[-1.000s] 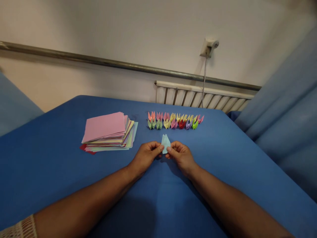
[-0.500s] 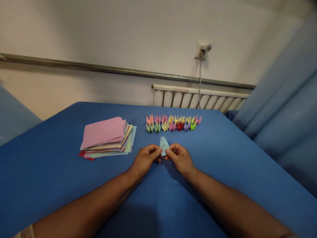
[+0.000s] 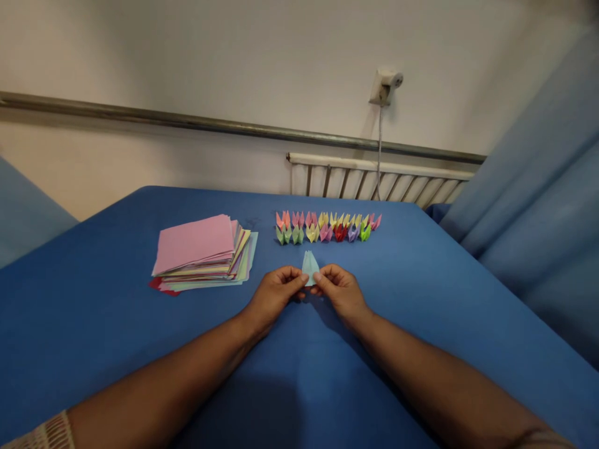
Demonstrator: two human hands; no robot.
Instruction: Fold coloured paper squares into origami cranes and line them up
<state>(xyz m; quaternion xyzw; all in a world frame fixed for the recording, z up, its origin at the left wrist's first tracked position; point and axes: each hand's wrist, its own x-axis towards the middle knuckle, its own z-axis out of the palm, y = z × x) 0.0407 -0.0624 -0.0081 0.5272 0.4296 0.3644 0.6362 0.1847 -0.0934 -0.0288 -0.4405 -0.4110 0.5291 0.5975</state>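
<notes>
We work at a bench (image 3: 412, 312) spread with smooth blue cloth, its far edge close to a pale wall (image 3: 234, 50). A metal rail (image 3: 210, 123) crosses the wall from left to right, above a white radiator (image 3: 346, 173) on the far right side; a socket (image 3: 378, 88) sits higher up, and a cord (image 3: 380, 134) hangs from it, passing in front of the rail. Blue curtains (image 3: 538, 181) drape on the right, and a paler blue cloth (image 3: 28, 218) shows at the far left. Between our hands, near the middle of the bench, is a light-blue folded paper (image 3: 309, 263). Its long axis runs near to far; the narrow, split tip points far, toward two rows of coloured origami (image 3: 340, 233), and the wider end faces us. Our left hand (image 3: 276, 292) pinches its left side between thumb and fingers, and our right hand (image 3: 344, 293) pinches its right side likewise, the thumbs on top near the wide end. Left of the origami lies a stack (image 3: 196, 244) of coloured sheets, pink uppermost, its edges uneven.
</notes>
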